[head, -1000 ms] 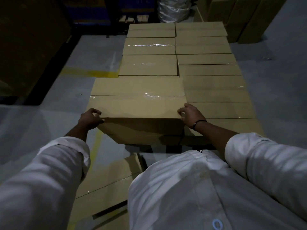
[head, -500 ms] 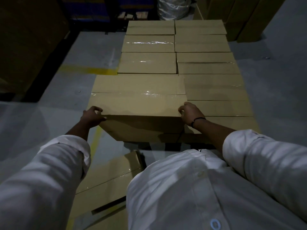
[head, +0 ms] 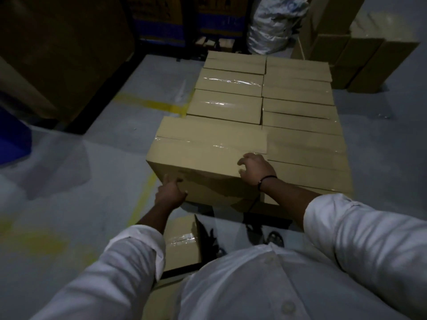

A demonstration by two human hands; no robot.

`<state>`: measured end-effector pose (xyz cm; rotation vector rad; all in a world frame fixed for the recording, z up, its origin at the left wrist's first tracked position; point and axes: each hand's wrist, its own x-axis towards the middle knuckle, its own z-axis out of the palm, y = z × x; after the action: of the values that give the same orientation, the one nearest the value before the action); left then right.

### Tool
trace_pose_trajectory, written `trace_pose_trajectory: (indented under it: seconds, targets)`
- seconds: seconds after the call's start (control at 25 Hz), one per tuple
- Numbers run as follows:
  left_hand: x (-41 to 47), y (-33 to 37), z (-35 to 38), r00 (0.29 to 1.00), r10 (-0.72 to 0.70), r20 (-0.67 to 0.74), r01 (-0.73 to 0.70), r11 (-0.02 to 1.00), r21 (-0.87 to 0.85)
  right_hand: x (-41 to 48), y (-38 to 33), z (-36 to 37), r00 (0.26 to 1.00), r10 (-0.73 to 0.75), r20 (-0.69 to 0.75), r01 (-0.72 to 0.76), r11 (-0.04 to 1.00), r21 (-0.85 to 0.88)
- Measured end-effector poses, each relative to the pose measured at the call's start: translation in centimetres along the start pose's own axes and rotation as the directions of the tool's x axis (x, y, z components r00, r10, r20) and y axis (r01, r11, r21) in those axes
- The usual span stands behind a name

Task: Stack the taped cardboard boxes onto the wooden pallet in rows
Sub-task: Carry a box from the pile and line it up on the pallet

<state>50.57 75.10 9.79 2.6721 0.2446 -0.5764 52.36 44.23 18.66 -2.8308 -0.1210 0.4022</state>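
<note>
No visible gap between near box (head: 208, 155) and right column (head: 305, 144) or row behind (head: 226, 107): no finger room there. Its left and near faces are free, with open floor (head: 92, 172) to the left. Loose box (head: 181, 245) crowds the space below the near edge. Carton stack (head: 360, 56) stands well apart, far right.

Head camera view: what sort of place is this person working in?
Most likely a warehouse or packing area. Taped cardboard boxes sit in rows on a low stack, more cartons stand beyond them, and yellow lines mark the grey concrete floor.
</note>
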Motion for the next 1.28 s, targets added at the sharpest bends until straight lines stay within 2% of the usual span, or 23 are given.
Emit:
trace_pose_trajectory:
  seconds: [0.12, 0.32, 0.44, 0.56, 0.88, 1.12, 1.28]
  targets:
    - [-3.0, -0.9, 0.9, 0.999, -0.030, -0.013, 0.029, 0.997, -0.074, -0.3, -1.5, 0.3, 0.995, -0.095, 0.012, 0.095, 0.995, -0.030]
    - [-9.5, -3.3, 3.0, 0.985, -0.166, -0.052, 0.159, 0.980, -0.119, -1.6, -2.4, 1.6, 0.968, -0.245, 0.051, 0.247, 0.968, -0.036]
    - [-15.0, -3.3, 5.0, 0.945, -0.321, -0.060, 0.304, 0.932, -0.198, -2.8, -1.8, 1.2, 0.930, -0.356, 0.095, 0.363, 0.929, -0.072]
    - [-20.3, -1.0, 7.5, 0.906, -0.421, -0.052, 0.395, 0.881, -0.261, -4.2, 0.4, 0.0, 0.893, -0.436, 0.108, 0.446, 0.890, -0.097]
    - [-30.3, 9.1, 11.9, 0.840, -0.510, -0.186, 0.398, 0.812, -0.427, -9.9, 4.5, 0.4, 0.799, -0.564, 0.208, 0.589, 0.804, -0.083]
    - [-39.7, 7.8, 15.3, 0.714, -0.674, -0.191, 0.538, 0.702, -0.467, -15.3, 2.6, 3.9, 0.636, -0.715, 0.289, 0.737, 0.674, 0.047]
    - [-44.1, 6.5, 17.7, 0.651, -0.742, -0.158, 0.592, 0.627, -0.506, -18.1, 0.9, 5.4, 0.543, -0.753, 0.371, 0.789, 0.609, 0.081]
